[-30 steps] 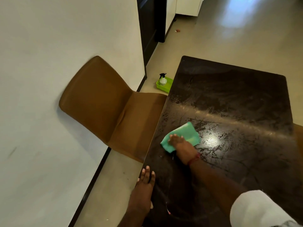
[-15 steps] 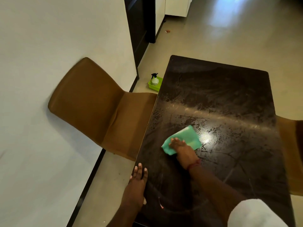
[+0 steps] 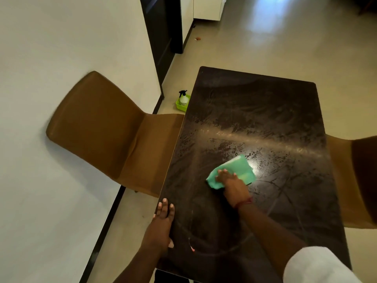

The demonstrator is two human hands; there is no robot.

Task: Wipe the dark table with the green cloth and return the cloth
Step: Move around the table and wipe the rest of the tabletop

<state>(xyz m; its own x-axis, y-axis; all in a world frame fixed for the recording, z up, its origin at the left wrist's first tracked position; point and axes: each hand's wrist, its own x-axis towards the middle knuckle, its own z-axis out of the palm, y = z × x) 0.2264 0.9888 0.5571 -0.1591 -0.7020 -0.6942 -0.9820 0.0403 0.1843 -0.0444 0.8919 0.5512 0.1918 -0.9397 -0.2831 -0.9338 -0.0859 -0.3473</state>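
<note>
1. On the dark bench [image 3: 265,103], near its middle, my right hand [image 3: 230,181] lies flat on the green cloth [image 3: 240,167]. The fingers are straight and close together and press down, not curled round it.
2. The cloth is bunched under my palm and spreads out past my fingertips towards a bright glare spot on the bench top.
3. A red thread [image 3: 243,202] circles my right wrist, and a white sleeve [image 3: 318,266] covers the upper arm.
4. My left hand [image 3: 162,221] rests on the bench's left edge near the close corner, fingers straight and holding nothing.
5. The bench top shines with wet smears and curved streaks; a pale band crosses it from side to side.
6. A brown chair [image 3: 106,129] stands at the bench's left side, its back against the white wall [image 3: 51,48]; a second brown chair [image 3: 350,180] is tucked at the right side.
7. On the floor [image 3: 265,37], just beside the bench's far left edge, a spray bottle [image 3: 183,98] stands in a green tray [image 3: 180,105].
</note>
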